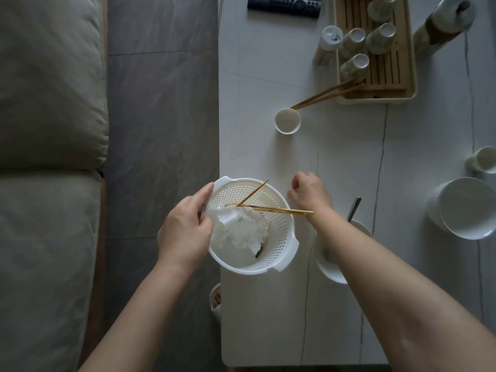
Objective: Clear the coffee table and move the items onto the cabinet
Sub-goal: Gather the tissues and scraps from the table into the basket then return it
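A white perforated basket (279, 237) hangs at the left edge of the white coffee table (268, 151). My left hand (185, 226) grips its left rim. Inside lie crumpled white tissue (241, 229) and thin wooden skewers (279, 209). My right hand (311, 193) hovers just right of the basket, fingers curled with nothing visible in them. Under my right forearm sits a white bowl (326, 261) with a spoon (353, 209) in it.
A small white cup (287, 121) stands mid-table with chopsticks (327, 93) beyond it. A bamboo tea tray (389, 73) with cups, a remote (284, 6), a tall jar (442, 25), stacked white bowls (467, 208) and another cup (483, 159) lie further off. A sofa (48, 130) is left.
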Tool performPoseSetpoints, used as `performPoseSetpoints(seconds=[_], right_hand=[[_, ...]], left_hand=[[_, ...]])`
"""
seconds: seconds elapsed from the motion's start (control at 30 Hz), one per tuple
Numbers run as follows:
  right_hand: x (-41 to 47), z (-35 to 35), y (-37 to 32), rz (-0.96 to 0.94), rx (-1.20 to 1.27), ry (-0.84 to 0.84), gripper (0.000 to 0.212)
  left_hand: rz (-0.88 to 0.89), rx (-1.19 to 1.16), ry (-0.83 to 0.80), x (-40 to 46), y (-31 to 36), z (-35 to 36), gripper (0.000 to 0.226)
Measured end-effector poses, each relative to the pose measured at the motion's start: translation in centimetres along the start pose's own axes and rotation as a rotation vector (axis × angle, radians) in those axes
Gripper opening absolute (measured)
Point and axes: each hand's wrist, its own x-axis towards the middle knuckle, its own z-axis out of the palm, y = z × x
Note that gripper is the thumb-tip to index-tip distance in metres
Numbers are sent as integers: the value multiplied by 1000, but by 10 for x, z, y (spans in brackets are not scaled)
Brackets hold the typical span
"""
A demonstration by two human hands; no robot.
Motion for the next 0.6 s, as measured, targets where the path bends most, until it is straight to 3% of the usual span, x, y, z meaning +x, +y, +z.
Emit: performPoseSetpoints(seconds=[0.2, 0.3, 0.37, 0.43, 0.6], right_hand=[[-1, 2, -5, -6, -177, 112, 15], [0, 3, -5, -42, -268, 57, 16], [0, -3, -3, 13, -133, 20, 20], [-5, -18, -3, 91, 150, 54, 24], [-62, -75, -34, -71, 626, 120, 11]], left_hand=[[0, -3, 2, -1, -1, 1, 54], [0, -6, 10, -3, 0, 3, 54], [2, -14, 19, -6, 0, 3, 54], [5, -18, 21, -11, 0, 4, 54], [-32, -48, 53, -34, 12, -1, 52]])
